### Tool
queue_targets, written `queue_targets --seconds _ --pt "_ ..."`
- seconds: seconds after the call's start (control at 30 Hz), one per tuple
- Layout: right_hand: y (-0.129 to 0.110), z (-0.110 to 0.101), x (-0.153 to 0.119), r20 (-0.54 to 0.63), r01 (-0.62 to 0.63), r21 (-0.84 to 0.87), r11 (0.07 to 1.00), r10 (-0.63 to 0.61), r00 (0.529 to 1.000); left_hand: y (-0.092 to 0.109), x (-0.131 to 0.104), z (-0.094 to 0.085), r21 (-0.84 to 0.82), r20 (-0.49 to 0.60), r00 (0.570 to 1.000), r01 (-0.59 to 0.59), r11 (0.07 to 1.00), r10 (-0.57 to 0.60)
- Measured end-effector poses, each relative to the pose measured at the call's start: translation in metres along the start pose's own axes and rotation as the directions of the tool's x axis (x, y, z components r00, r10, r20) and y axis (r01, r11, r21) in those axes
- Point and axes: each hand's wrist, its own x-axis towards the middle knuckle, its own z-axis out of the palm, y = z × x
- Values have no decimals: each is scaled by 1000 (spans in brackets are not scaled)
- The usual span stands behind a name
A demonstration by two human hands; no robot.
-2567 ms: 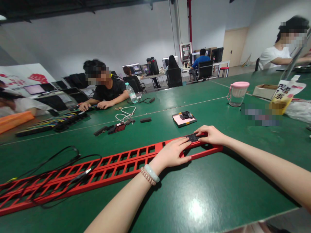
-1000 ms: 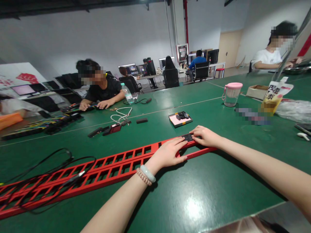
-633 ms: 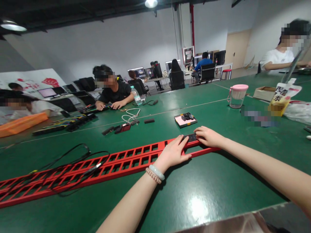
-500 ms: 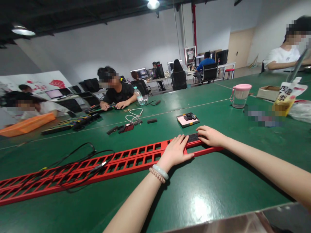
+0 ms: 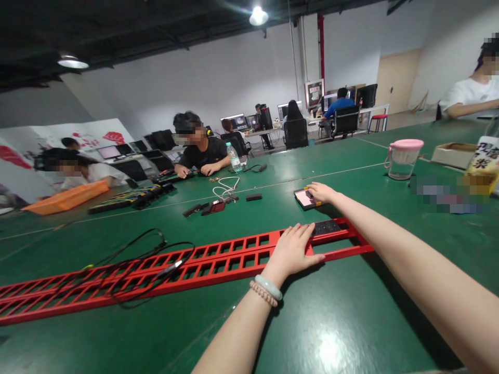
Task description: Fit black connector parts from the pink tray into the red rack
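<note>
My left hand (image 5: 292, 253) lies spread on the red slotted frame (image 5: 234, 254), near its right end, with the fingers apart. Just right of those fingertips, a black plate (image 5: 326, 227) sits in the frame. Beyond the frame, my right hand (image 5: 323, 192) reaches over a small shallow box (image 5: 304, 199) with a pink inside. Its fingers are bent down at small black parts in the box; whether they grip one is too small to tell. Black cables (image 5: 150, 259) with a bright metal end lie across the frame's left half.
Black pieces (image 5: 202, 209), a white cable (image 5: 228, 188) and a black bar (image 5: 254, 197) lie beyond the frame. A lidded cup (image 5: 404, 160) and pouch (image 5: 484, 161) stand right. Across the table, a person (image 5: 202, 150) handles parts near a bottle (image 5: 234, 157) and orange tray (image 5: 68, 198).
My right hand has left the black plate and moved away from me to the small box. My left hand stays on the red frame. The whole view has shifted slightly.
</note>
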Motion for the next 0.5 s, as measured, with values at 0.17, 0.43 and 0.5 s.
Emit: queue_targets --seconds 0.17,0.43,0.5 --pt "-2 13 -1 48 -12 14 1000 11 999 0 0 0 -2 -2 1000 -3 1000 3" --pt "9 9 -7 61 4 86 996 -9 998 1 2 0 -18 -3 1000 1 1000 -1" --pt "10 8 -6 59 0 101 995 -6 998 1 2 -1 -21 -4 1000 2 1000 -2"
